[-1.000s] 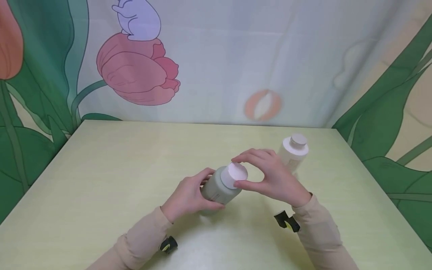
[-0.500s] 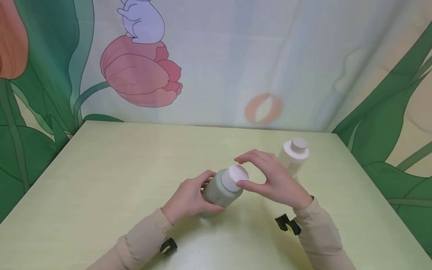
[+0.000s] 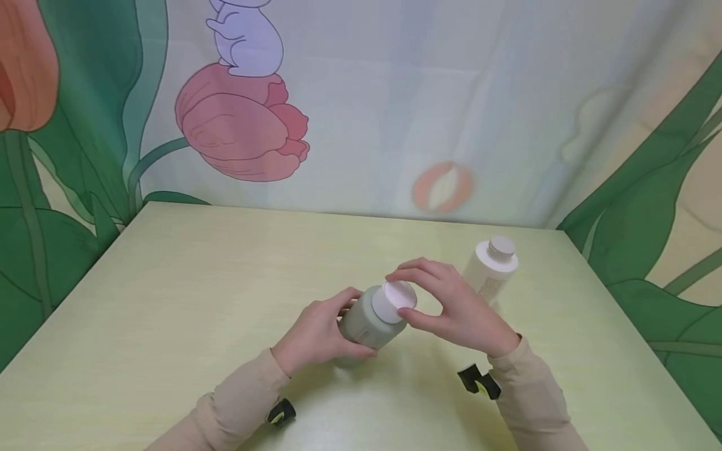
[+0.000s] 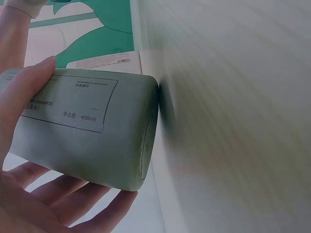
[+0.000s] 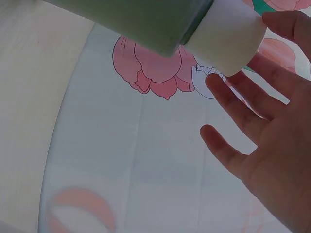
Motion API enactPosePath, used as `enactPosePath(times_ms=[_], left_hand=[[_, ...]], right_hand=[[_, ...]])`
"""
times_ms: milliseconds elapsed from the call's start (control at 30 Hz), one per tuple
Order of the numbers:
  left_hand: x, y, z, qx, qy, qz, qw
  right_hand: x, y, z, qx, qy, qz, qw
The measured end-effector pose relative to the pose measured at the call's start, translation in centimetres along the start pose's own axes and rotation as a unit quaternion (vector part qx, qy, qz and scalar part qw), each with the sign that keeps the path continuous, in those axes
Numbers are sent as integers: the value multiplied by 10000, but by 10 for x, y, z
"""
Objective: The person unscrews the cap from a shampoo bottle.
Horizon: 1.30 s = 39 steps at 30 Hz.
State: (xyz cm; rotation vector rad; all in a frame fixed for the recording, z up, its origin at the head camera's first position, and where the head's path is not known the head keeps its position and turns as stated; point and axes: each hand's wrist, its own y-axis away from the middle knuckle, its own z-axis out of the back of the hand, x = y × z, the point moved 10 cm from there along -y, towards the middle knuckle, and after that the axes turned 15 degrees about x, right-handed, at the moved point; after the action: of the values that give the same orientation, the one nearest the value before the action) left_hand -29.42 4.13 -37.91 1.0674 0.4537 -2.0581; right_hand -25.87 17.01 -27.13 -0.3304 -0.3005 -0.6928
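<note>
A green shampoo bottle (image 3: 366, 321) with a white cap (image 3: 390, 302) leans to the right above the table. My left hand (image 3: 316, 332) grips its body, thumb along the printed label and fingers round the other side. In the left wrist view the base of the shampoo bottle (image 4: 92, 141) tilts close over the tabletop. At the top end, my right hand (image 3: 451, 307) pinches the cap between thumb and fingertips. The right wrist view shows the thumb at one edge of the cap (image 5: 228, 39) and other fingers spread past its far side.
A second bottle, white with a white cap (image 3: 494, 265), stands upright behind my right hand. The pale table (image 3: 237, 263) ends at a printed curtain (image 3: 361, 113) with flowers and leaves. Black wrist devices (image 3: 479, 381) sit under both forearms.
Half a second ago my right index finger was lifted off the cap; now the fingertips are back on it. My left hand keeps its grip. The head view has shifted slightly.
</note>
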Motion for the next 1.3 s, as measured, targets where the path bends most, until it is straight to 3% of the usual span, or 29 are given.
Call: enactPosePath(times_ms=[133, 333, 500, 733, 1033, 1300], left_hand=[[-1, -1, -1, 43, 38, -61, 10000], [0, -4, -3, 105, 84, -69, 9999], [7, -3, -3, 160, 179, 92, 9997], [8, -1, -1, 129, 136, 90, 9998], [7, -1, 1, 126, 136, -6, 9998], [5, -1, 3, 169, 92, 40, 9998]], right_hand=[[0, 3, -1, 66, 45, 7, 10000], [-6, 5, 4, -141, 77, -235, 9996], [-5, 1, 1, -138, 169, -129, 9997], [1, 0, -4, 149, 30, 183, 9997], [-5, -1, 0, 22, -4, -178, 9998], [-5, -2, -2, 72, 33, -75, 9999]])
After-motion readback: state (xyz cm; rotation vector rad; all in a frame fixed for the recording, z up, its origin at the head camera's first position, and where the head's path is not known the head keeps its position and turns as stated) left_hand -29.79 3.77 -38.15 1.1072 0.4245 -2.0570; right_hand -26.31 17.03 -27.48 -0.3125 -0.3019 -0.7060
